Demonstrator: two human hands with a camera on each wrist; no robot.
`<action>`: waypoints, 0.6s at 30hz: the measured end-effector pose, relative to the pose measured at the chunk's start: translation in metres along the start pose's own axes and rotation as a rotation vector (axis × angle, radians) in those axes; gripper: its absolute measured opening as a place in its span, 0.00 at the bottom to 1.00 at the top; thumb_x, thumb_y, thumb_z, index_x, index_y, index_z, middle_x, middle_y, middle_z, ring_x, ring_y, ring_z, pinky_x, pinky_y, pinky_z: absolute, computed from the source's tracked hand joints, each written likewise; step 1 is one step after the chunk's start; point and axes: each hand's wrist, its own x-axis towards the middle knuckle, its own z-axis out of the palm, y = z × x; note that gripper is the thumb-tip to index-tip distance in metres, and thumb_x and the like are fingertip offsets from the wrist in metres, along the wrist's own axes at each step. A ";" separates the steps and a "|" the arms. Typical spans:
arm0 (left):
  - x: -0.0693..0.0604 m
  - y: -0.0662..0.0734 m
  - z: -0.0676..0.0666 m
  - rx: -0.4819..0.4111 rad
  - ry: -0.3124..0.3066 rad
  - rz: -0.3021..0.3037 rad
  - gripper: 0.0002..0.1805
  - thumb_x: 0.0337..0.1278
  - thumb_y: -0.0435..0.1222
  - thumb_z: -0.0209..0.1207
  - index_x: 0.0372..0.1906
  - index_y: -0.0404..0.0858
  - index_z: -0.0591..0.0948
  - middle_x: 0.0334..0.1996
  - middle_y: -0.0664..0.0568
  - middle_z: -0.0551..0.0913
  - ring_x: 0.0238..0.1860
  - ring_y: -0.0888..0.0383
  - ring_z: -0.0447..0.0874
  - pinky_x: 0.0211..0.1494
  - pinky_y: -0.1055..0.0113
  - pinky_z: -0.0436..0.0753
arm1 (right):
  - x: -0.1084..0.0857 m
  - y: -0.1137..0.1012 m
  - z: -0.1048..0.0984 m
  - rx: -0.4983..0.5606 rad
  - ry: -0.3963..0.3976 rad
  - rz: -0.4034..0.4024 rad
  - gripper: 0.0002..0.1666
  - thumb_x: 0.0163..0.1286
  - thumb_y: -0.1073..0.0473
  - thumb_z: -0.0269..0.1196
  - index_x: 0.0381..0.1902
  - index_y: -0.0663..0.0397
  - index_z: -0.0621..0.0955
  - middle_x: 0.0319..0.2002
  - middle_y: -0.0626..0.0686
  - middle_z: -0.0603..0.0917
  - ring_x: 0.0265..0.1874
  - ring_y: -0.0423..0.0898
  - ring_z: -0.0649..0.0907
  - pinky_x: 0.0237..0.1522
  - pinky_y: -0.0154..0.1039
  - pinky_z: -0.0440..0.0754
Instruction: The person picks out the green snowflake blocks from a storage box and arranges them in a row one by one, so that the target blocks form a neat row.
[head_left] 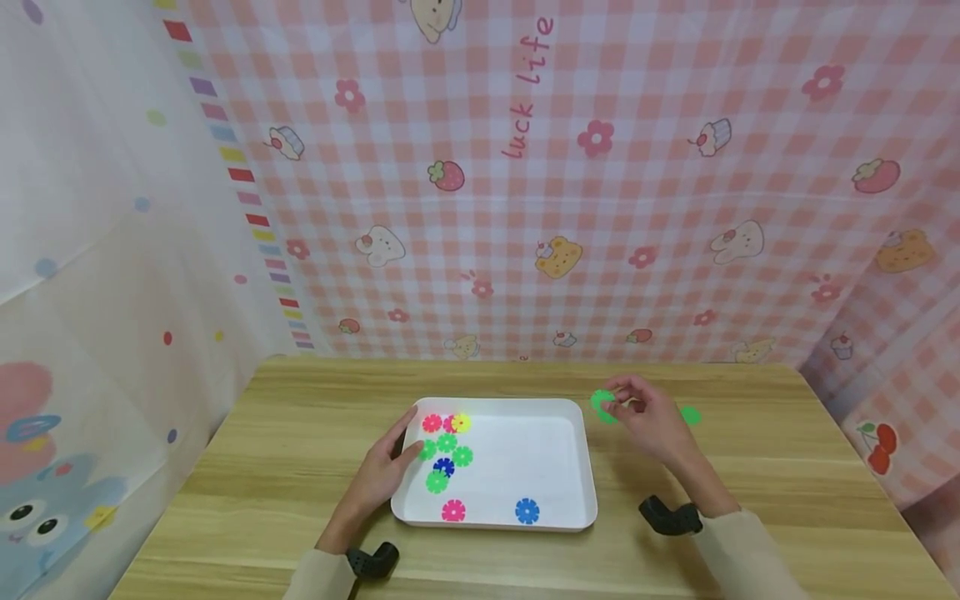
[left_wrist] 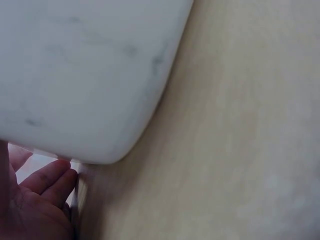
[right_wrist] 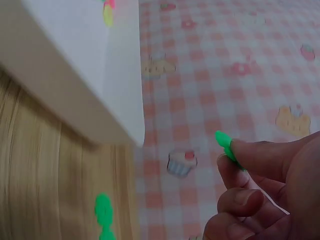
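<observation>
A white rectangular tray lies on the table with several flower-shaped plastic discs in it. My left hand holds the tray's left side, thumb over the rim; in the left wrist view its fingers lie against the tray's outer side. Beyond the tray's right edge, my right hand pinches a green flower-shaped disc between thumb and forefinger, raised above the table. Another green disc lies on the table, partly behind that hand. In the right wrist view a green disc rests on the wood beside the tray.
Inside the tray, green discs, a dark blue one, a yellow one and pinkish ones gather at the left. A pink disc and a blue disc lie near its front wall. A checked curtain hangs behind the table.
</observation>
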 end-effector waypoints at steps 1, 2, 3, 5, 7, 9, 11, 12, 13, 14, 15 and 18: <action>0.000 0.000 0.000 0.002 0.002 -0.001 0.32 0.74 0.41 0.51 0.78 0.55 0.57 0.79 0.52 0.52 0.79 0.48 0.44 0.79 0.47 0.48 | 0.000 0.005 -0.005 -0.008 0.012 0.006 0.15 0.70 0.59 0.64 0.52 0.57 0.79 0.40 0.55 0.83 0.34 0.44 0.77 0.33 0.32 0.76; 0.000 0.000 0.000 0.002 0.003 -0.002 0.32 0.74 0.41 0.51 0.78 0.55 0.57 0.79 0.52 0.52 0.79 0.48 0.45 0.79 0.47 0.48 | 0.000 0.009 -0.009 -0.013 0.028 0.012 0.15 0.70 0.59 0.64 0.52 0.57 0.80 0.40 0.55 0.83 0.36 0.43 0.78 0.34 0.32 0.76; 0.000 0.000 0.000 0.004 0.003 0.000 0.32 0.74 0.41 0.51 0.78 0.55 0.57 0.79 0.52 0.52 0.79 0.48 0.45 0.79 0.47 0.48 | 0.000 0.014 -0.014 -0.015 0.039 0.018 0.15 0.71 0.58 0.64 0.53 0.57 0.79 0.41 0.55 0.83 0.37 0.43 0.78 0.35 0.31 0.77; 0.000 0.000 0.000 0.007 0.002 0.001 0.32 0.74 0.41 0.51 0.78 0.55 0.57 0.79 0.52 0.52 0.79 0.48 0.45 0.79 0.47 0.48 | -0.002 0.023 -0.023 -0.016 0.049 0.027 0.17 0.72 0.57 0.62 0.55 0.58 0.79 0.43 0.56 0.82 0.38 0.43 0.79 0.35 0.31 0.78; 0.000 0.001 0.000 0.006 0.000 0.002 0.32 0.74 0.41 0.51 0.78 0.54 0.57 0.79 0.51 0.52 0.79 0.48 0.45 0.79 0.47 0.48 | -0.003 0.032 -0.032 -0.010 0.050 0.040 0.18 0.74 0.55 0.61 0.57 0.58 0.78 0.45 0.57 0.81 0.37 0.42 0.79 0.35 0.32 0.79; -0.001 0.001 0.000 0.007 0.001 0.001 0.32 0.74 0.41 0.51 0.78 0.54 0.58 0.79 0.51 0.52 0.79 0.47 0.45 0.79 0.47 0.48 | -0.004 0.040 -0.041 0.005 0.047 0.065 0.21 0.75 0.52 0.59 0.59 0.58 0.77 0.46 0.57 0.80 0.37 0.41 0.80 0.35 0.34 0.79; -0.001 0.002 0.000 0.005 0.003 -0.003 0.32 0.74 0.41 0.51 0.78 0.55 0.58 0.79 0.51 0.53 0.79 0.47 0.45 0.79 0.47 0.48 | -0.003 0.049 -0.049 0.017 0.054 0.099 0.23 0.75 0.49 0.58 0.60 0.57 0.76 0.46 0.54 0.80 0.37 0.38 0.81 0.36 0.34 0.80; -0.001 0.002 0.000 0.003 0.005 -0.004 0.32 0.74 0.41 0.51 0.78 0.54 0.58 0.79 0.51 0.53 0.79 0.47 0.45 0.79 0.47 0.48 | -0.003 0.053 -0.053 0.028 0.058 0.121 0.24 0.75 0.48 0.58 0.61 0.57 0.75 0.45 0.52 0.81 0.38 0.38 0.82 0.37 0.35 0.81; -0.001 0.002 0.000 0.003 0.007 -0.007 0.32 0.74 0.41 0.51 0.78 0.55 0.58 0.79 0.51 0.53 0.79 0.47 0.45 0.79 0.47 0.48 | -0.002 0.058 -0.056 0.039 0.067 0.141 0.25 0.75 0.47 0.59 0.61 0.57 0.74 0.44 0.49 0.81 0.37 0.36 0.82 0.37 0.34 0.81; -0.001 0.002 0.000 0.005 0.007 -0.007 0.32 0.74 0.41 0.51 0.78 0.55 0.58 0.79 0.51 0.53 0.79 0.47 0.45 0.79 0.47 0.48 | -0.001 0.062 -0.059 0.048 0.079 0.157 0.26 0.74 0.46 0.59 0.61 0.57 0.74 0.43 0.46 0.81 0.37 0.36 0.82 0.37 0.34 0.81; -0.001 0.002 0.000 0.007 0.008 -0.007 0.32 0.74 0.41 0.51 0.78 0.55 0.58 0.79 0.51 0.53 0.79 0.47 0.45 0.79 0.47 0.48 | -0.001 0.067 -0.062 0.052 0.095 0.171 0.27 0.74 0.46 0.59 0.62 0.57 0.74 0.41 0.43 0.82 0.37 0.35 0.82 0.36 0.34 0.82; 0.000 0.002 0.000 0.012 0.010 0.001 0.32 0.74 0.40 0.51 0.78 0.54 0.58 0.79 0.50 0.53 0.79 0.46 0.46 0.79 0.46 0.48 | 0.000 0.082 -0.070 0.041 0.146 0.197 0.28 0.73 0.45 0.60 0.61 0.58 0.74 0.36 0.35 0.81 0.35 0.35 0.80 0.33 0.32 0.80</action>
